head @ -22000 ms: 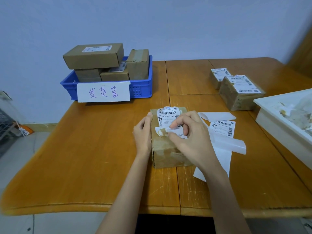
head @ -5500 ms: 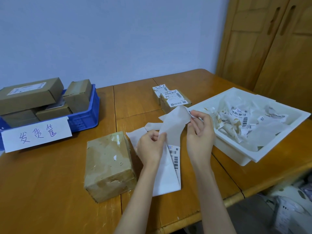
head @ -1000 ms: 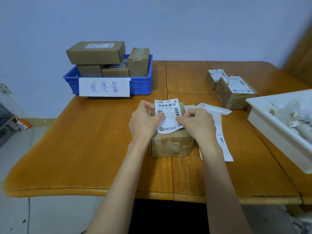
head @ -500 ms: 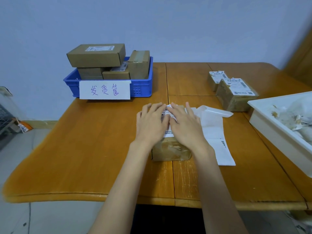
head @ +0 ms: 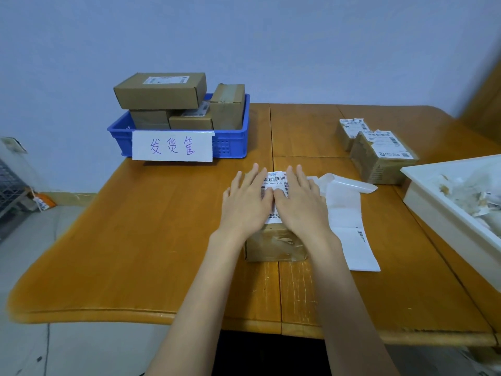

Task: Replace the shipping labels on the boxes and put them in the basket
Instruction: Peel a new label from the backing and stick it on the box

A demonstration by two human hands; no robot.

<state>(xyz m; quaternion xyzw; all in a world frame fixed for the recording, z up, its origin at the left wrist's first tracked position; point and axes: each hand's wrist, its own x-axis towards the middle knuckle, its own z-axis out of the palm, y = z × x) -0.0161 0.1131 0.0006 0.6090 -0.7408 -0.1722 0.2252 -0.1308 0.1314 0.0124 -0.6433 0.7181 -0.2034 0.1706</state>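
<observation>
Two bare forearms reach in from the near edge of the orange-brown wooden bench (head: 151, 240). Left hand (head: 245, 203) and right hand (head: 299, 203) lie palm-down side by side, fingers straight and slightly spread, thumbs touching at the middle. Each grip is flat and holds nothing; both press on the white barcode shipping label (head: 274, 181) on top of the taped brown cardboard box (head: 273, 245). Label shows only between and beyond the fingers. Box sits near the bench middle, its near face visible below the wrists, its top mostly hidden by the hands.

Just right of the box, touching the right hand's side, a long white strip of label backing paper (head: 349, 226) lies flat on the bench, its far end curled up.

Right edge: white plastic tray (head: 433, 210) holding torn label scraps, partly out of frame.

Farther back toward the right edge, two brown cardboard boxes with white labels: the nearer labelled box (head: 379, 158) and the farther labelled box (head: 349, 131) touching it behind.

Far left part of the bench: blue plastic basket (head: 233, 143) with a white handwritten paper sign (head: 172, 145) on its front wall. Several brown cardboard boxes stacked in it rise above the rim; a long flat box (head: 160, 90) lies on top, an upright box (head: 227, 104) at the basket's right end.

Behind it all, a pale blue wall (head: 271, 36).
</observation>
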